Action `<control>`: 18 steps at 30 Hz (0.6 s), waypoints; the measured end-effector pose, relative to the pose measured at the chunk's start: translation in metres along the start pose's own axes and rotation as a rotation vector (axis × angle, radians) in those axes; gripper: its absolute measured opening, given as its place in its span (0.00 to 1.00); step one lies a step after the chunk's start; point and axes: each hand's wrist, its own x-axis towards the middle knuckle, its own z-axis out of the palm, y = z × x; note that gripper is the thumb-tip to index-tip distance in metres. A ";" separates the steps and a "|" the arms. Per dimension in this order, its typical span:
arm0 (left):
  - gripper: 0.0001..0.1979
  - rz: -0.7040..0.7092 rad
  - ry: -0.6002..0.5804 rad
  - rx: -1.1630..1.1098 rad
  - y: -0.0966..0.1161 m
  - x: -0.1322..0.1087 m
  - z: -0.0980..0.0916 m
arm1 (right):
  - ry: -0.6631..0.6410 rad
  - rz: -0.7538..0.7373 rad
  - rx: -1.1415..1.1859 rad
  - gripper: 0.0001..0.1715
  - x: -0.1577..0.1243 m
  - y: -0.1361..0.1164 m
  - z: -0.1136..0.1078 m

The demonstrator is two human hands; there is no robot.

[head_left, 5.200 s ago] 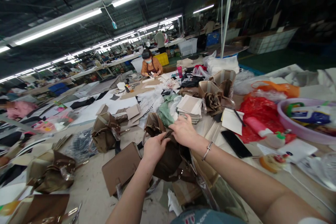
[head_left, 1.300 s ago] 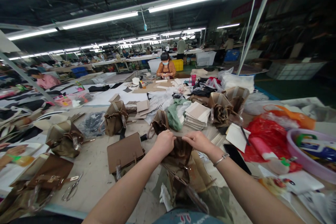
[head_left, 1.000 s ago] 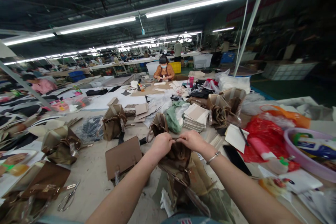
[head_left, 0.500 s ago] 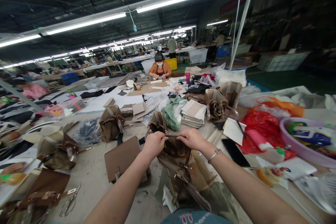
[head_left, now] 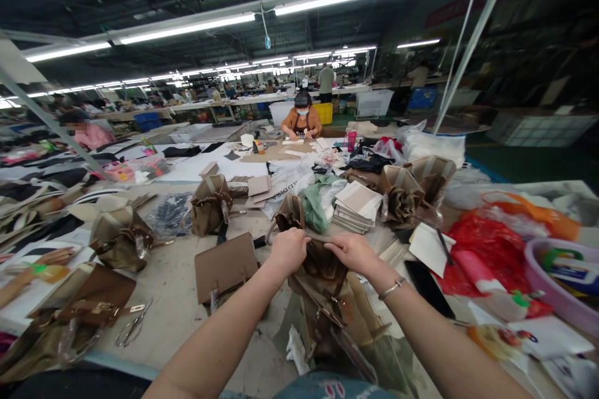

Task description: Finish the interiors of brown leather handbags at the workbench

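Observation:
A dark brown leather handbag with metal fittings stands in front of me on the work table. My left hand is closed round the left side of its top edge. My right hand, with a bracelet at the wrist, pinches the right side of the same edge. Both hands pull the bag's opening between them. The bag's lower part rests on clear plastic wrap.
More brown bags lie about: a flat one, one further back, others at left. Scissors, stacked cards, a black phone, red plastic, a purple basin. A person works at the far end.
Both hands have stayed on the bag's top edge, shifting their grip slightly. My view has swung a little to the left and back.

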 end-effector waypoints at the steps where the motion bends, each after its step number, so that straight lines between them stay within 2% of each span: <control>1: 0.16 -0.002 0.004 -0.006 0.000 0.000 0.000 | -0.017 0.005 0.001 0.27 0.000 0.000 -0.002; 4: 0.15 0.011 0.026 -0.017 -0.001 0.000 0.001 | -0.077 0.006 0.009 0.30 0.003 -0.004 -0.010; 8: 0.15 0.029 0.072 -0.082 -0.005 -0.003 0.003 | -0.092 -0.009 -0.055 0.23 0.015 -0.015 -0.012; 11: 0.13 0.091 0.211 -0.238 -0.009 -0.013 0.002 | -0.112 0.022 -0.151 0.20 0.024 -0.025 -0.008; 13: 0.17 0.113 0.298 -0.314 -0.012 -0.022 -0.001 | -0.120 0.029 -0.186 0.20 0.027 -0.030 -0.006; 15: 0.25 0.115 0.292 -0.314 -0.014 -0.031 -0.002 | -0.125 0.030 -0.200 0.20 0.027 -0.033 -0.008; 16: 0.26 0.111 0.263 -0.293 -0.015 -0.034 -0.003 | -0.126 0.033 -0.206 0.20 0.025 -0.034 -0.010; 18: 0.20 0.102 0.199 -0.249 -0.018 -0.038 -0.004 | -0.132 0.044 -0.222 0.20 0.021 -0.035 -0.014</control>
